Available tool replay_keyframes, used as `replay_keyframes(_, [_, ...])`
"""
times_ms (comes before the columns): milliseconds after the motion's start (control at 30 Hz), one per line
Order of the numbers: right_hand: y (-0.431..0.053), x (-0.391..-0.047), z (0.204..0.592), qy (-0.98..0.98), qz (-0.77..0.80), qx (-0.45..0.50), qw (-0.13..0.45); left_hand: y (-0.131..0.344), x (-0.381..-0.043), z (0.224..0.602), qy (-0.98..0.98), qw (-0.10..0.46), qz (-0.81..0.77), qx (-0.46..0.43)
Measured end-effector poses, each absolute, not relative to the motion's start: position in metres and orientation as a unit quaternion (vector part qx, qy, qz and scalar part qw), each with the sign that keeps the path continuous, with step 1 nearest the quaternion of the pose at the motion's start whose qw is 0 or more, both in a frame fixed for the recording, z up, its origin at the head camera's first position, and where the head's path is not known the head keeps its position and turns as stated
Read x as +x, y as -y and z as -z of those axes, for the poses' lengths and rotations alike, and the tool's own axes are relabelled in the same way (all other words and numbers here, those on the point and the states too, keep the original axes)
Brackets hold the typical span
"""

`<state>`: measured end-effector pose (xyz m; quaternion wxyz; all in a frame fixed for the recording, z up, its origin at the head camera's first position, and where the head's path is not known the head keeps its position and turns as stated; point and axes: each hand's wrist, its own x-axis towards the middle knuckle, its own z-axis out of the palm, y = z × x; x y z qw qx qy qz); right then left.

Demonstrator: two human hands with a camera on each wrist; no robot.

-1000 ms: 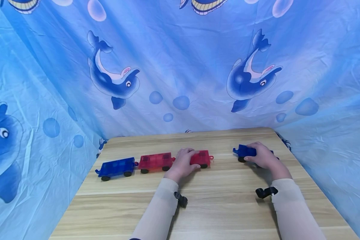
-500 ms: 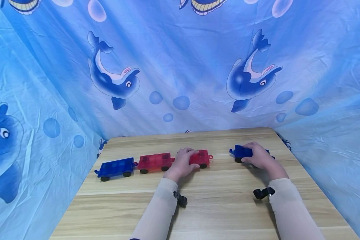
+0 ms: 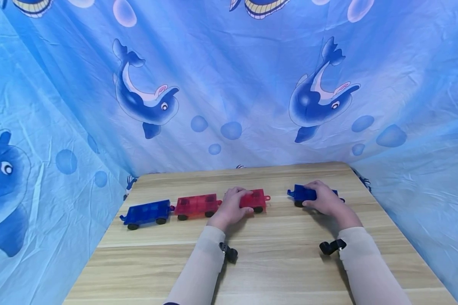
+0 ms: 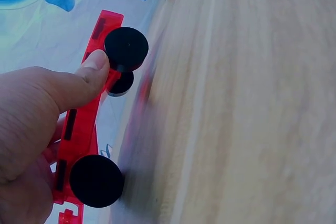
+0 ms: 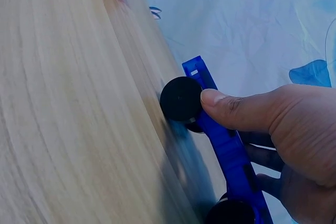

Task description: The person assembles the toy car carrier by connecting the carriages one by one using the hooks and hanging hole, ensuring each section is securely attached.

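My left hand (image 3: 232,205) grips a red toy train car (image 3: 258,198) with black wheels near the middle of the table. In the left wrist view the thumb presses the side of this red car (image 4: 84,124), beside a wheel. To the right, my right hand (image 3: 324,199) grips a blue toy train car (image 3: 303,192) from above. Its thumb lies against the blue car's side in the right wrist view. The blue car's hook points left toward the red car's ring, with a short gap between them. The hands cover parts of both cars.
Left of my left hand, another red car (image 3: 196,205) stands in line, joined at its left end to a blue car (image 3: 146,212). The wooden table (image 3: 267,258) is bordered at the back and sides by a blue dolphin-print cloth (image 3: 252,84).
My right hand has slid the blue car left along the table, narrowing the gap to the red car. My left hand has stayed nearly still on its red car.
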<state>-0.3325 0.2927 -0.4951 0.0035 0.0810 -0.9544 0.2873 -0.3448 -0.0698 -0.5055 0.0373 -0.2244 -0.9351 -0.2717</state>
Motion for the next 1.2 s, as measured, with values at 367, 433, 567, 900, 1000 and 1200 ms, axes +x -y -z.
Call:
replay_keyframes(367, [-0.283,-0.333,0.496,0.953,-0.288,0.098,0.011,0.071,-0.345,0.505,0.932,0.040,0.279,-0.229])
replay_keyframes(433, [-0.282,-0.333,0.496,0.952,-0.287,0.102,0.012,0.072,-0.346,0.505,0.931,0.039,0.281,-0.229])
replay_keyframes(567, [-0.278,-0.333,0.496,0.951,-0.288,0.109,0.010,0.072,-0.346,0.506,0.931,0.035,0.283,-0.229])
replay_keyframes(900, [-0.268,-0.332,0.495,0.951,-0.284,0.124,0.014,0.074,-0.347,0.505,0.926,0.031,0.296,-0.234])
replay_keyframes(1000, [-0.265,-0.333,0.495,0.951,-0.281,0.127,0.017,0.074,-0.347,0.504,0.926,0.030,0.295,-0.232])
replay_keyframes(1200, [-0.259,-0.335,0.498,0.950,-0.278,0.143,0.023,0.075,-0.349,0.505,0.927,0.031,0.292,-0.231])
